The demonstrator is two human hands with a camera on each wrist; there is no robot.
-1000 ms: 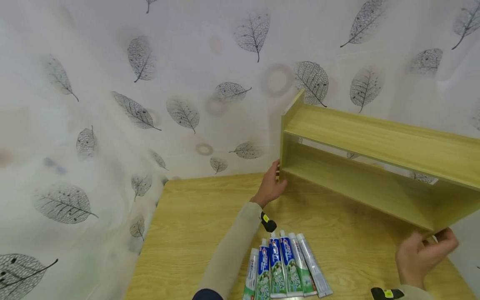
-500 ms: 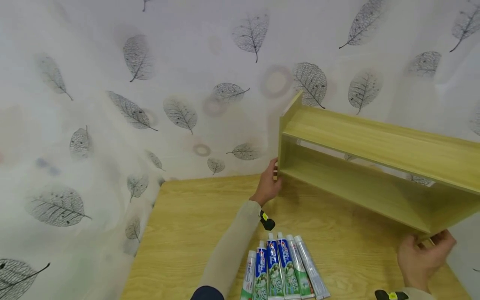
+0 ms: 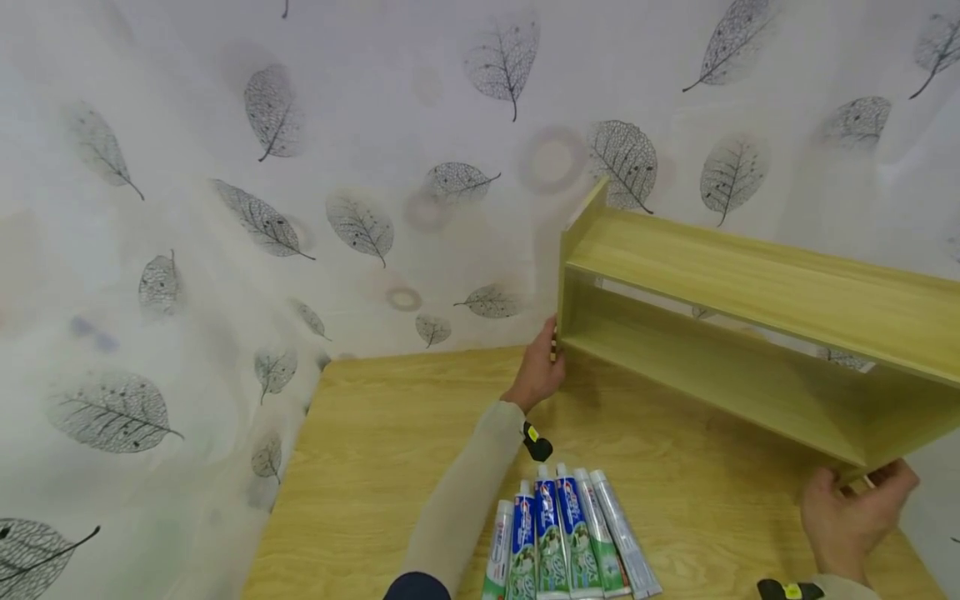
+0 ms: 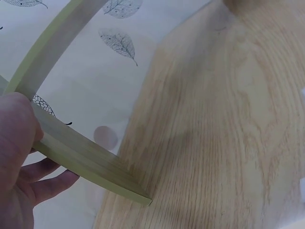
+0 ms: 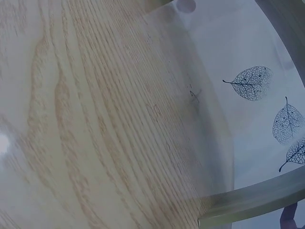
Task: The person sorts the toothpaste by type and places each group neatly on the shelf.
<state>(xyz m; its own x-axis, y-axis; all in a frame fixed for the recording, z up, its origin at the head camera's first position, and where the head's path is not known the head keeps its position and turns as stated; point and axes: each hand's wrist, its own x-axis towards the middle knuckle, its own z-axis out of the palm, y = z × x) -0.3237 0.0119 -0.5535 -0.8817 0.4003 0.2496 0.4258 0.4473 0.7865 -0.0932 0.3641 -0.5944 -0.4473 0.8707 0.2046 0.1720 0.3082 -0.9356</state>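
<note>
Both hands gripping one thing: the wooden shelf (image 3: 761,283), sitting over the far right part of the wood-grain table (image 3: 375,433). Shelf is running at a slant, left end farther, right end nearer, two boards showing between end panels.

Left hand (image 3: 537,371) is gripping the left end panel (image 4: 86,155) low down, thumb on one side, fingers curling round the other. Right hand (image 3: 855,512) is gripping the near lower corner at the right end, thumb and fingers bending round it; its wrist view is barely showing the hand. Can't tell if the panel bottoms are touching the table or hanging just above.

Six toothpaste tubes (image 3: 577,533) are lying in a slight fan, near middle of the table, caps pointing far. Three are showing blue and green.

Left forearm, in a beige sleeve (image 3: 462,496), is passing left of the tubes. Leaf-print sheeting (image 3: 420,92) is hanging behind.
</note>
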